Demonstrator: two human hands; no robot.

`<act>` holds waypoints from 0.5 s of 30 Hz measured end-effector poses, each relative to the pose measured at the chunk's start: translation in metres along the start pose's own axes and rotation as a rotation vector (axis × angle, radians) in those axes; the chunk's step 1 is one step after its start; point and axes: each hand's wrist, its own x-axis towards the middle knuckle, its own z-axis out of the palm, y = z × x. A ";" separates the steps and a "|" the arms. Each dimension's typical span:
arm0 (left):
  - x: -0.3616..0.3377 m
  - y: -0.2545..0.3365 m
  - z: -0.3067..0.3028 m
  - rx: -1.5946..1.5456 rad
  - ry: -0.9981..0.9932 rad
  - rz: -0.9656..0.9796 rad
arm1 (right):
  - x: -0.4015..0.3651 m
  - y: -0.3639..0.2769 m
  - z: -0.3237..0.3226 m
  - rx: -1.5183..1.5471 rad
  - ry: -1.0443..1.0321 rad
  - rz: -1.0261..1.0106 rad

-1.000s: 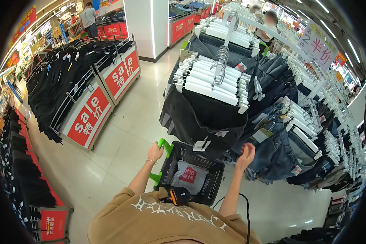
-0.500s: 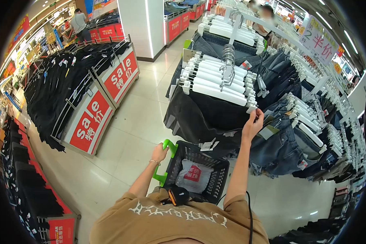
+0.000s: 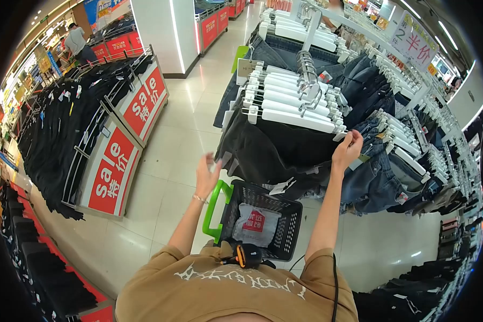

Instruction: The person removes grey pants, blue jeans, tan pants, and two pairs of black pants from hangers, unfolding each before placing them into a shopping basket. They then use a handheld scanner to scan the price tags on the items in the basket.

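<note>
My left hand [image 3: 206, 174] is off the handle, in the air just above the green handle [image 3: 213, 206] of a black basket [image 3: 292, 231], its fingers apart and holding nothing. My right hand [image 3: 348, 149] is at the right end of the front white hanger [image 3: 298, 120], fingers bent around its clip or the cloth edge; the exact grip is too small to tell. Black trousers [image 3: 279, 147] hang from that hanger, with white tags low down. A grey plastic bag [image 3: 256, 224] with a red print lies in the basket.
Jeans [image 3: 378, 188] hang on more racks at the right, under a price sign [image 3: 416, 44]. Black clothes fill a sale bin [image 3: 110, 177] at the left. A person [image 3: 76, 42] stands behind it, another is partly visible at the top. A white pillar [image 3: 163, 37] rises beyond.
My left hand has let go of the green handle and moved up, opening. My right hand has shifted slightly right and stays at the hanger end. The view has shifted a little.
</note>
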 end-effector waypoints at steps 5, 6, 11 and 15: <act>0.076 0.098 0.017 -0.247 0.045 0.279 | -0.011 -0.060 -0.004 0.078 -0.087 -0.346; 0.083 0.103 0.028 -0.305 -0.035 0.249 | -0.016 -0.071 0.002 0.118 -0.149 -0.408; 0.079 0.098 0.057 -0.261 -0.030 0.307 | -0.034 -0.112 0.049 0.262 -0.418 -0.528; 0.074 0.090 0.060 -0.384 -0.185 0.107 | -0.040 -0.118 0.072 0.169 -0.521 -0.606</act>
